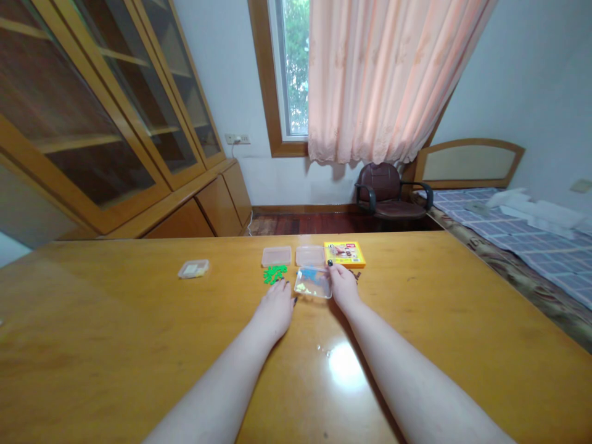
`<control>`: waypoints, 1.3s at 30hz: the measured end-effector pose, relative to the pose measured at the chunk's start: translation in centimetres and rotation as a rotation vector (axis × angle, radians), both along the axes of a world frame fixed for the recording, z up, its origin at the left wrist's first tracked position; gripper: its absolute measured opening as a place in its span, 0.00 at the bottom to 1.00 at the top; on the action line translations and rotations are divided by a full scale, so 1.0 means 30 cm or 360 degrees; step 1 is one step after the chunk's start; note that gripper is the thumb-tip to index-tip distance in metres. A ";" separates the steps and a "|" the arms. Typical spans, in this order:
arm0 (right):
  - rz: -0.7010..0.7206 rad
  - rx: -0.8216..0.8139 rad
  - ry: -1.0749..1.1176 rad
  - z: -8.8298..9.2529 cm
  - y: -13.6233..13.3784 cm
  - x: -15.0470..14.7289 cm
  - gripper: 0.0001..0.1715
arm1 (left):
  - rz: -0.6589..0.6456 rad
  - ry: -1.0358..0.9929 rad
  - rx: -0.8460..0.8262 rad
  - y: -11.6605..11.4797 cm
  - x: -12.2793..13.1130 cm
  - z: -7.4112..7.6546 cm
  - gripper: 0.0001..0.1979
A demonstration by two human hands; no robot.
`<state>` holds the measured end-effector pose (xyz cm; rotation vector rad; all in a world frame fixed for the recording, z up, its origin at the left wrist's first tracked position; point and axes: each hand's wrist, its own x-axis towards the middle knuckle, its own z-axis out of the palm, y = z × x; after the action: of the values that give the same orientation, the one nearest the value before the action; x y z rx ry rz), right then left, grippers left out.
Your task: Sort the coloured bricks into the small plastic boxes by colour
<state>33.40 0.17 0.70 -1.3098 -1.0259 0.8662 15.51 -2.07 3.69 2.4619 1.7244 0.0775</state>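
My right hand (pixel 345 288) grips the right edge of a clear plastic box (pixel 319 290), which looks slightly tilted above the table. Small pale-yellow pieces (pixel 303 288) lie inside it, toward the left. Blue pieces (pixel 311 273) show at or through its far side; I cannot tell whether they are inside or behind. My left hand (pixel 275 309) rests palm down with fingers stretched out and thumb apart, its fingertips at the near edge of a loose pile of green pieces (pixel 274 274). Dark brown pieces (pixel 356 275) are partly hidden behind my right hand.
Two shallow clear trays (pixel 276 256) and a yellow printed box (pixel 351 254) line the far part of the wooden table (pixel 139 345). Farther left sits a small clear case (pixel 193 269) with pale-yellow content. Beyond are a chair (pixel 387 188), a bed and a glass-door cabinet.
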 end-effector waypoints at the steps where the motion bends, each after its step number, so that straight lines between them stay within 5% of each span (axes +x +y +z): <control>1: -0.0002 -0.0004 -0.0010 0.003 -0.002 0.000 0.15 | 0.0007 0.0013 -0.0025 -0.001 0.001 -0.002 0.19; 16: -0.0012 -0.0024 -0.0082 0.021 -0.009 0.000 0.17 | 0.0041 0.0145 -0.0244 -0.087 0.061 0.025 0.35; 25: 0.0006 -0.0011 -0.0062 0.007 -0.004 0.002 0.16 | 0.0381 0.0209 -0.0005 0.034 -0.098 0.106 0.14; 34: -0.0013 -0.0007 -0.0059 0.011 -0.009 0.002 0.16 | -0.0043 0.0159 -0.0095 0.023 -0.078 0.092 0.14; 39: 0.0002 -0.0029 -0.0041 0.018 -0.012 -0.001 0.16 | -0.0068 0.0229 -0.0146 0.015 -0.078 0.090 0.18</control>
<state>33.38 -0.19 1.23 -1.3389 -1.0415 0.8633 13.19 -1.63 6.38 2.4903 1.6872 -0.1832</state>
